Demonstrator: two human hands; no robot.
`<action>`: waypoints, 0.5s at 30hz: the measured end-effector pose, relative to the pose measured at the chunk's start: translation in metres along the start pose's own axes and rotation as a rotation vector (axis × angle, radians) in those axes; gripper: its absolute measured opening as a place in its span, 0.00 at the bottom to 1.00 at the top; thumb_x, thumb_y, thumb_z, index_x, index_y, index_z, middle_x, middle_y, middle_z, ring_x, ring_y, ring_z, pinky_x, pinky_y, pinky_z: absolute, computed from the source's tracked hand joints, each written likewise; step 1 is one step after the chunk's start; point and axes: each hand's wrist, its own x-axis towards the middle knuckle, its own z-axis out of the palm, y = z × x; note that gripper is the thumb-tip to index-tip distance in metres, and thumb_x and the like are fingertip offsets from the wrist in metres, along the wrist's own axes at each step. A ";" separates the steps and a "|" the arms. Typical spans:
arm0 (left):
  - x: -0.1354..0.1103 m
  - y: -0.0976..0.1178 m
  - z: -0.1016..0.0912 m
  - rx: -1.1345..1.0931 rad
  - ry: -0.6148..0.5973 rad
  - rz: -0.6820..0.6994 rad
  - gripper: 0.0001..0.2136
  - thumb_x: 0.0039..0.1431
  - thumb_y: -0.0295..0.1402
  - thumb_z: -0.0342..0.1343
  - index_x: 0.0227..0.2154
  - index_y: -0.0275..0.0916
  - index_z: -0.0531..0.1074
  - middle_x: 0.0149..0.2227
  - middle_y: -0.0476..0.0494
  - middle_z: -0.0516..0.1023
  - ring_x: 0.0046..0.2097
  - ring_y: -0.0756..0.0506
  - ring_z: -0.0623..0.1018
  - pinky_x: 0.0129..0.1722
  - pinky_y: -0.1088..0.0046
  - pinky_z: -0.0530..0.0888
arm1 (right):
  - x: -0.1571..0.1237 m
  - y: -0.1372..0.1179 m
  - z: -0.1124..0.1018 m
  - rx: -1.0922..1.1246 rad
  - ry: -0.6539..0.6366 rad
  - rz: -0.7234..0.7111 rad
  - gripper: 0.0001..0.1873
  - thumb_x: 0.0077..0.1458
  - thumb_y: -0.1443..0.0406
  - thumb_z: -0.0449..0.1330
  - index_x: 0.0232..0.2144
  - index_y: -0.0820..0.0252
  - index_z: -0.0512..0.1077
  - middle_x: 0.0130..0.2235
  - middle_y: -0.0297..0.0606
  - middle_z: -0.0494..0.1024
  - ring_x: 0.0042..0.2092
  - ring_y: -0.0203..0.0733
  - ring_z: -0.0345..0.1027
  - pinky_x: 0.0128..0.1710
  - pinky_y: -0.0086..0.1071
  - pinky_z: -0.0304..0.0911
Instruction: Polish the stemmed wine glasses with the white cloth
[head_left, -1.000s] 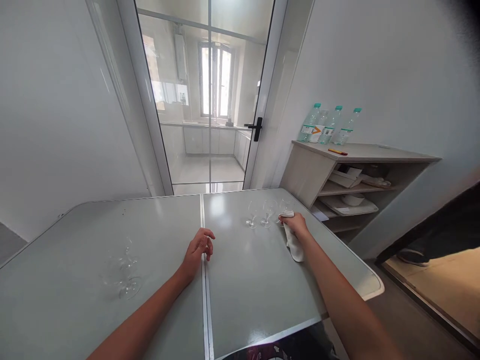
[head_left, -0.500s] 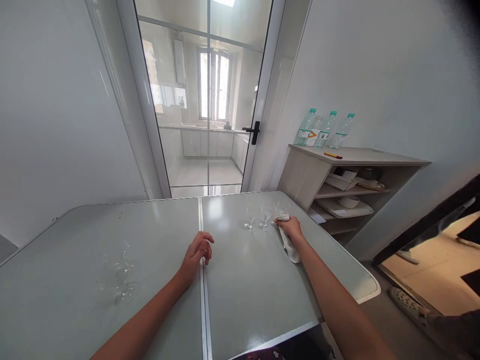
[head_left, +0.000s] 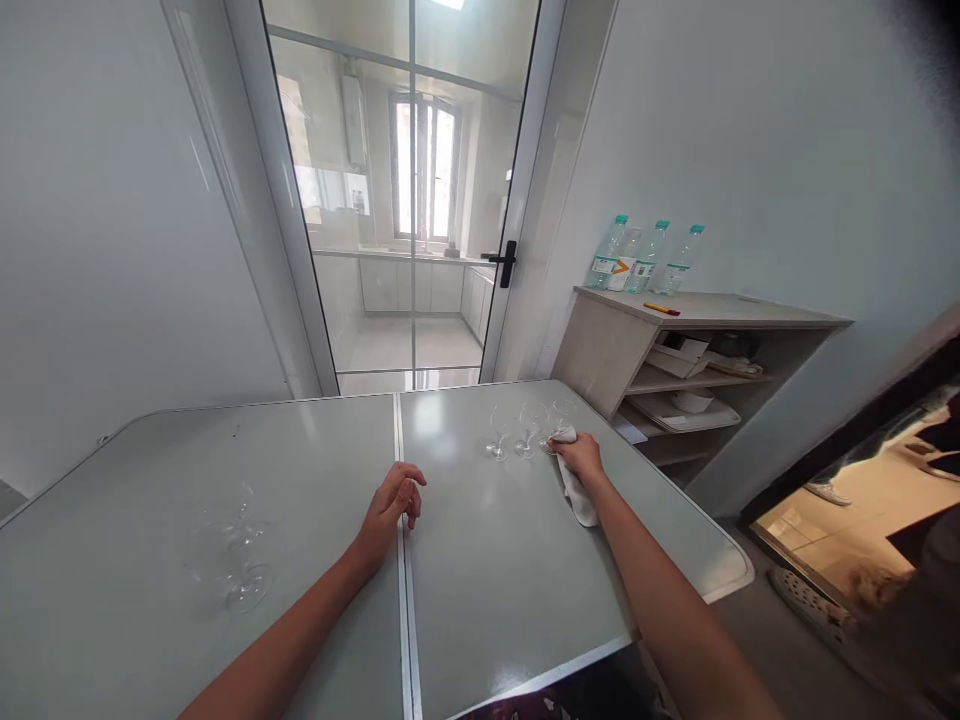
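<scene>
Right hand (head_left: 579, 455): we grip a crumpled white fabric cloth (head_left: 581, 505) in closed fingers; we cannot tell whether they also hold the nearest glass
Glass row: three clear, stemmed glasses (head_left: 496, 451) stand close together on the far right of the table, the cloth against or just before the rightmost
Knocking: a sideways push could tip that glass into its neighbour, since we see little room between them
Cloth tail: it hangs loose towards us and might snag a foot if swept across the row
Left hand (head_left: 394, 497): loosely curled and empty over the metal seam, so we have no steadying touch near the row
Left cluster: clear, thin glassware (head_left: 249, 588) sits beyond our left forearm; being hard to see, it could be bumped
Tabletop: the glossy grey-green table (head_left: 480, 580) may let a nudged foot slide
</scene>
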 end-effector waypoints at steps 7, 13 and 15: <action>0.001 -0.001 0.002 -0.035 0.014 -0.041 0.17 0.67 0.48 0.48 0.39 0.39 0.69 0.27 0.50 0.65 0.27 0.50 0.67 0.25 0.76 0.68 | -0.022 -0.013 -0.048 -0.233 -0.073 0.087 0.11 0.43 0.64 0.67 0.30 0.67 0.80 0.35 0.57 0.81 0.39 0.56 0.76 0.33 0.37 0.61; 0.006 -0.006 0.003 -0.211 0.072 -0.157 0.20 0.61 0.53 0.53 0.32 0.37 0.69 0.25 0.51 0.64 0.23 0.52 0.66 0.21 0.76 0.64 | -0.085 -0.073 -0.062 -0.500 -0.247 -0.150 0.05 0.47 0.63 0.63 0.24 0.59 0.76 0.29 0.51 0.78 0.30 0.50 0.71 0.29 0.37 0.54; 0.008 -0.008 0.001 -0.270 0.105 -0.236 0.21 0.59 0.54 0.53 0.28 0.38 0.67 0.22 0.53 0.62 0.21 0.52 0.64 0.20 0.76 0.62 | -0.129 -0.119 -0.051 -0.395 -0.239 -0.428 0.06 0.50 0.62 0.61 0.28 0.57 0.76 0.29 0.46 0.78 0.30 0.47 0.70 0.29 0.34 0.53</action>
